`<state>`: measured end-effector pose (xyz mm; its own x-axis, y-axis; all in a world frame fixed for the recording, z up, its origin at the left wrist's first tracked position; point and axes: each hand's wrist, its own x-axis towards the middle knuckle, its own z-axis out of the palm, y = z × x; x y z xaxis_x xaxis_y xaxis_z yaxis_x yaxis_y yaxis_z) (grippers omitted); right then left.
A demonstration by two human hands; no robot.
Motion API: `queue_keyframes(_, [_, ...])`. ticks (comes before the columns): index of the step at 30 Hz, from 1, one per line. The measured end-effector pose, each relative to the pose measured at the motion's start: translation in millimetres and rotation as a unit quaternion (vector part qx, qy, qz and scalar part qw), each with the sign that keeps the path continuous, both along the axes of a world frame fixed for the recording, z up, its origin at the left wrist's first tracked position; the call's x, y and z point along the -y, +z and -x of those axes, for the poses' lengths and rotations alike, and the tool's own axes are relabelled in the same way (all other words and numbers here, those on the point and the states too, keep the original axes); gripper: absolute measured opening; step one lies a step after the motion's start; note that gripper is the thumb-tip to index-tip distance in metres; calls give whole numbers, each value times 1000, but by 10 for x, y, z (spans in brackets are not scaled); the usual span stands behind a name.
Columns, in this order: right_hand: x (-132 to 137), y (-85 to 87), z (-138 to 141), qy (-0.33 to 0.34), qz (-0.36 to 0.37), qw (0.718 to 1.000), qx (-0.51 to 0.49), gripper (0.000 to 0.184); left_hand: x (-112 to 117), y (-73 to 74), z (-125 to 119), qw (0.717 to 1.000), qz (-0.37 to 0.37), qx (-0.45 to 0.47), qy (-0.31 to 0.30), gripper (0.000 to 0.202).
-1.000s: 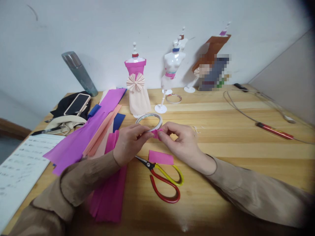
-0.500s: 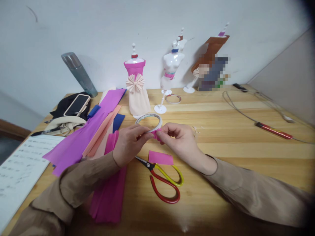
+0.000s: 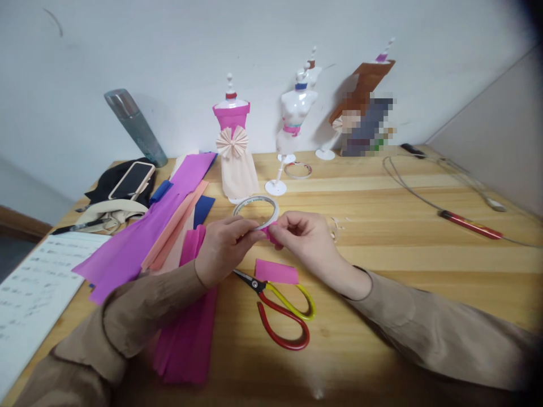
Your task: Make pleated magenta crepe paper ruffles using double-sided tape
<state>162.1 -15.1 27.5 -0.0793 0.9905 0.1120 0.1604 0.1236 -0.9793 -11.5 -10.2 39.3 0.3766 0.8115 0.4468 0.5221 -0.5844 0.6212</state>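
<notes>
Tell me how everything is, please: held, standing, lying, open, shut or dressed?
White ring: held at its near edge by the left hand
Pink strip: bunched up, pinched by the right hand
Scissors: lying, blades look shut
Small pink piece: lying flat
Phone: face up, screen dark
Bottle: standing, looks capped
Pink-topped doll: standing, dressed
Front white doll: standing, mostly bare
Brown-dressed doll: standing
Paper: written on
</notes>
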Motion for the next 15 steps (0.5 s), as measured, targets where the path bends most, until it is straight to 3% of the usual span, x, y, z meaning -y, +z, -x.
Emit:
queue_keyframes(5, [9, 35, -16, 5, -3, 1000, -6, 25, -16, 21, -6, 1000, 21, 8, 13, 12])
queue_keyframes(15, [-3, -6, 12, -55, -94, 994, 26, 14, -26, 32, -13, 999, 39, 12, 16, 13])
